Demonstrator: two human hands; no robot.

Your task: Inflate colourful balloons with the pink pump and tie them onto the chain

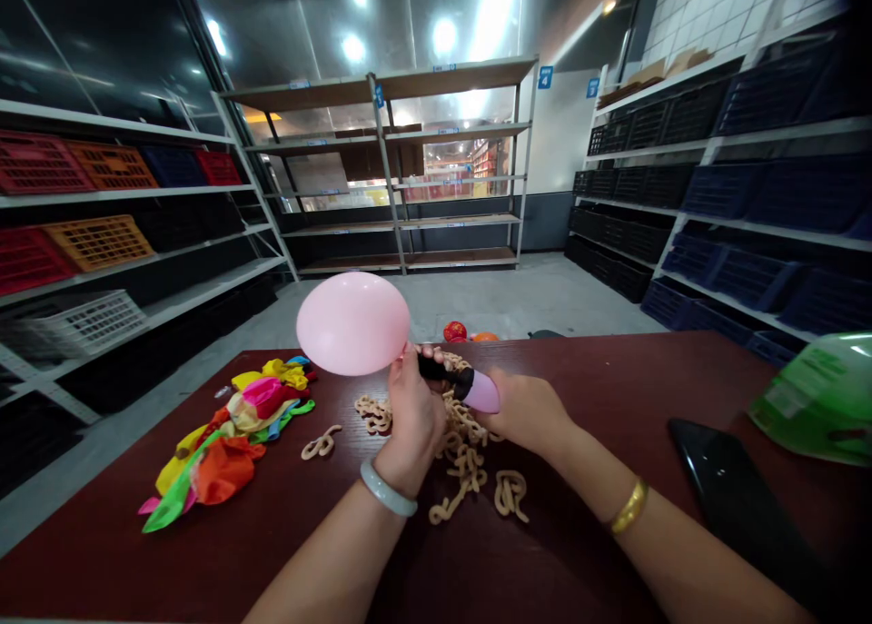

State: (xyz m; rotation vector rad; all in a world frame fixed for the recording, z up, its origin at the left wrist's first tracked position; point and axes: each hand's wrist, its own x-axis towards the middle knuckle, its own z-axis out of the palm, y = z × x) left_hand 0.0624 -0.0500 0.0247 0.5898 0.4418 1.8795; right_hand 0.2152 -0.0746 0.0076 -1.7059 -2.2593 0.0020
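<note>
A pink balloon [352,322], swollen with air, sits on the nozzle end of a black and lilac hand pump [482,393]. My left hand [417,404] is closed around the balloon's neck and the black front of the pump; the nozzle itself is hidden by the fingers. The pump's lilac end is gripped by my right hand [528,408]. Beneath both hands, a heap of beige rubber-like strings [467,460] lies on the dark red table [272,560]. Left of my left hand is a pile of limp, colourful balloons [228,465].
On the right of the table lie a black phone [722,470] and a green plastic bag-like package [817,397]. Red and orange round things [455,331] show past the far edge. Shelves with crates [113,165] line both sides; a metal rack [395,179] stands behind.
</note>
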